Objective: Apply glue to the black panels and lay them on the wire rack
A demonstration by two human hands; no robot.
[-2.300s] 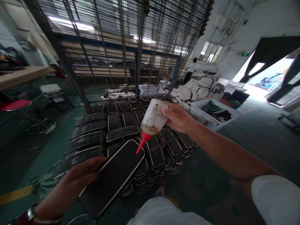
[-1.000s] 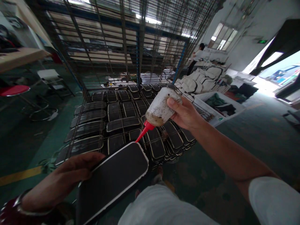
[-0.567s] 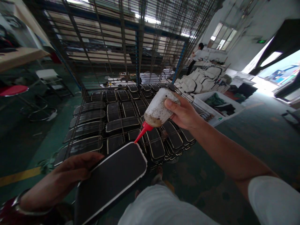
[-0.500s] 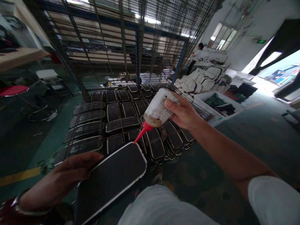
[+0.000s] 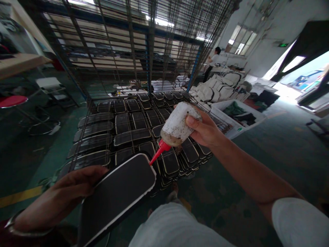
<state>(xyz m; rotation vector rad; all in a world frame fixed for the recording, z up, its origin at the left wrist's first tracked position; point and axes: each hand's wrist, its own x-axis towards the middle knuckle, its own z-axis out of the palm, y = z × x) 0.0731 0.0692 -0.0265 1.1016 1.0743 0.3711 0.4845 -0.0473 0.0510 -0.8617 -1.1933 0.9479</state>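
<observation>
My left hand (image 5: 74,185) grips the upper left edge of a dark rounded panel (image 5: 118,195), which is tilted at the lower left. A white line runs around the panel's rim. My right hand (image 5: 202,125) is wrapped round a stained white bottle (image 5: 181,121) held upside down. Its red nozzle (image 5: 158,152) points down to the left, the tip at the white line on the panel's far right rim. Part of the panel runs out at the bottom of the picture.
Behind the panel, many similar dark panels (image 5: 132,137) lie in rows on a wire rack (image 5: 147,51). A white bin (image 5: 231,128) with cloth stands at the right, near piled white pieces (image 5: 218,87). A person (image 5: 212,63) stands farther back. A red stool (image 5: 12,101) is at the left.
The nozzle tip has moved along the rim, from the panel's top edge towards its right corner. The panel and my left hand have shifted slightly left.
</observation>
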